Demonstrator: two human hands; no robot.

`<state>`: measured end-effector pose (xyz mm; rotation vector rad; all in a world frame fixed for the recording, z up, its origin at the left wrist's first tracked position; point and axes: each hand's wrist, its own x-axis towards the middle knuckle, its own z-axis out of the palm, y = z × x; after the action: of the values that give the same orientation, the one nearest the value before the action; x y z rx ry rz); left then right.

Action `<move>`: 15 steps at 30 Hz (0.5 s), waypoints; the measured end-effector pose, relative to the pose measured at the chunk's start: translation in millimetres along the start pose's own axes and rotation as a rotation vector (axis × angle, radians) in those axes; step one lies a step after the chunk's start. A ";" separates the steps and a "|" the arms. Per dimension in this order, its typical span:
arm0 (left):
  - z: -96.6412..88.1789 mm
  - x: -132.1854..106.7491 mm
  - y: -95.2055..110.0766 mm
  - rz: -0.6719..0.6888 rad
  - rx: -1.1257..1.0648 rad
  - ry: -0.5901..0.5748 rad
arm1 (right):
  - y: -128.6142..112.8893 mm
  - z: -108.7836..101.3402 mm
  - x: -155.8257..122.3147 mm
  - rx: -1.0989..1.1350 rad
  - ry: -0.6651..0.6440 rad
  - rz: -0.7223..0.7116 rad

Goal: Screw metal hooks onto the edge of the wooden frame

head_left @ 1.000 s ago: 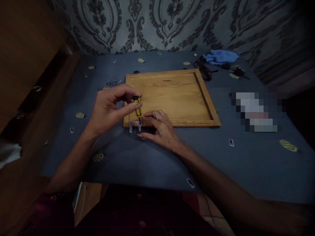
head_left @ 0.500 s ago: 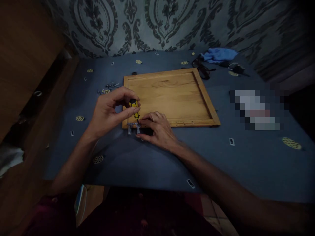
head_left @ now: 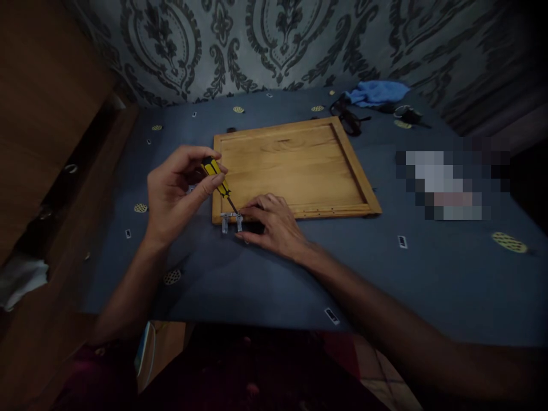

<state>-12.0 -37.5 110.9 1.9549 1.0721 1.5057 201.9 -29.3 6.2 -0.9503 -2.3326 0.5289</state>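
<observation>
My left hand [head_left: 173, 188] is closed around the yellow-and-black handle of a small screwdriver [head_left: 218, 178], which leans with its top to the left. Its shaft points down to a small metal bracket [head_left: 231, 217] at the near left corner of a framed wooden panel [head_left: 282, 165]. The tip meets the bracket's right end. My right hand [head_left: 274, 225] rests at the panel's near edge, index finger on top and thumb below in front, gripping the right end of the bracket. Whatever lies under the right fingers is hidden. Small dark holes show along the near frame strip.
Dark eyeglasses [head_left: 351, 121] lie past the panel's far right corner, beside a blue cloth [head_left: 377, 93] and a dark object with a ring [head_left: 409, 115]. A pixelated patch covers something at right. A patterned cloth hangs behind the table [head_left: 363, 279].
My left hand has moved left, tilting the screwdriver's handle leftward while its tip stays at the bracket. My right hand keeps its place. The whole view has shifted slightly.
</observation>
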 end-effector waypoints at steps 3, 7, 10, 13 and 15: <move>3.0 -4.8 -3.9 -0.027 0.016 -0.015 | -0.2 -0.8 0.1 0.004 -0.008 -0.005; 5.1 -8.7 -3.9 -0.034 0.062 -0.009 | 0.1 -0.7 0.4 -0.001 -0.010 -0.003; 5.3 -9.2 -3.4 -0.031 0.072 -0.007 | 0.0 -0.9 0.4 -0.002 -0.011 0.001; 5.7 -9.4 -3.8 -0.033 0.072 -0.014 | -0.5 -1.6 0.3 0.002 -0.016 0.001; 6.1 -9.6 -4.1 -0.043 0.082 -0.023 | -0.7 -1.9 0.3 0.003 -0.015 0.002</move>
<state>-8.5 -42.0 100.3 1.9863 1.1749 1.4340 202.6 -29.3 8.1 -0.9505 -2.3439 0.5421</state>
